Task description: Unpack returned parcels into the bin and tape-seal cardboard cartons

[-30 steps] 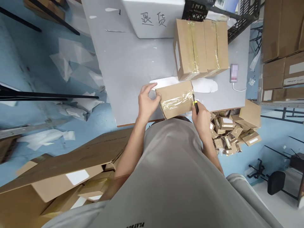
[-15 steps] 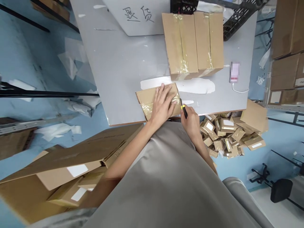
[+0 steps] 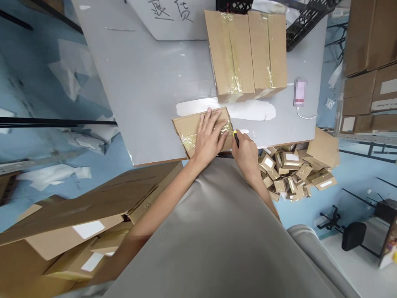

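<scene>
A small taped cardboard box (image 3: 188,126) lies at the near edge of the grey table (image 3: 149,91). My left hand (image 3: 208,134) rests flat on its top with the fingers spread. In my right hand (image 3: 245,152) is a black and yellow utility knife (image 3: 236,136), gripped with its tip at the box's right edge, beside the shiny tape. How deep the blade sits cannot be made out. A white strip (image 3: 254,111) on the tabletop runs just behind the box.
Two larger taped boxes (image 3: 231,54) stand behind, near a black crate (image 3: 302,31). A phone (image 3: 299,92) with a cable lies right. Several small boxes (image 3: 291,169) are heaped beyond the table's near right edge. A large open carton (image 3: 93,203) stands at lower left.
The whole view has shifted slightly left and up. My right hand and the knife have moved a little along the box's right edge, away from me; my left hand stays on the box.
</scene>
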`<state>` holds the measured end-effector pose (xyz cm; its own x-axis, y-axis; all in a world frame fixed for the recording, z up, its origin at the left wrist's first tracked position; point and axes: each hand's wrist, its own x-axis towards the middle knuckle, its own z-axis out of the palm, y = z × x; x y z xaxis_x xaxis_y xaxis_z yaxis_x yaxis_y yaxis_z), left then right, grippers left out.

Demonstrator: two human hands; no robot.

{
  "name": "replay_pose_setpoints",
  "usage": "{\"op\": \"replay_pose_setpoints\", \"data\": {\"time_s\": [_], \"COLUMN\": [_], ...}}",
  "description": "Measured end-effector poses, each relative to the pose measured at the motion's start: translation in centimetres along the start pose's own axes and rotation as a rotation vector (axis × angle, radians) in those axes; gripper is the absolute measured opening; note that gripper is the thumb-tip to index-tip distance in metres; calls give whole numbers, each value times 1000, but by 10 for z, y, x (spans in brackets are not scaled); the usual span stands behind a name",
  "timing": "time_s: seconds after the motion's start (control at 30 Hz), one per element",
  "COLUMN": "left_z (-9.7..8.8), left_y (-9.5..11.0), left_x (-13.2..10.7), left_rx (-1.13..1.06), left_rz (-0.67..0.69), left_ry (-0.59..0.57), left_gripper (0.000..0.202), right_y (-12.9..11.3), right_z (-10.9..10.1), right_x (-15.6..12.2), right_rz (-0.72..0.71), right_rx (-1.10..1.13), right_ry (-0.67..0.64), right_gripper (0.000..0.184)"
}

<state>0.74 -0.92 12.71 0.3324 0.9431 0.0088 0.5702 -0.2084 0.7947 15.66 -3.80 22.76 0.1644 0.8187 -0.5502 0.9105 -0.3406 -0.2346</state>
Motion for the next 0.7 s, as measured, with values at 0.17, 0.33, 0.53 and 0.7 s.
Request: {"op": "replay_pose_setpoints", "data": {"time_s": [0.17, 0.33, 0.53, 0.7], "left_z": [6, 11, 12, 13], "left_y": [-4, -7, -7, -9], "left_x": [0, 0, 2, 0], "left_rx": [5, 2, -22, -23], "left_rz": [42, 59, 75, 92], "left_ry": [28, 25, 26, 16], "left_gripper": [43, 49, 48, 47], "right_y": [-23, -32, -32, -24], "right_z": [-10, -17, -19, -11], "right_x": [2, -8, -11, -22], "right_rz": [96, 167, 181, 211], "right_rx": [-116, -179, -217, -245], "right_ry": [-43, -119, -117, -145], "right_gripper": [42, 42, 43, 42]}}
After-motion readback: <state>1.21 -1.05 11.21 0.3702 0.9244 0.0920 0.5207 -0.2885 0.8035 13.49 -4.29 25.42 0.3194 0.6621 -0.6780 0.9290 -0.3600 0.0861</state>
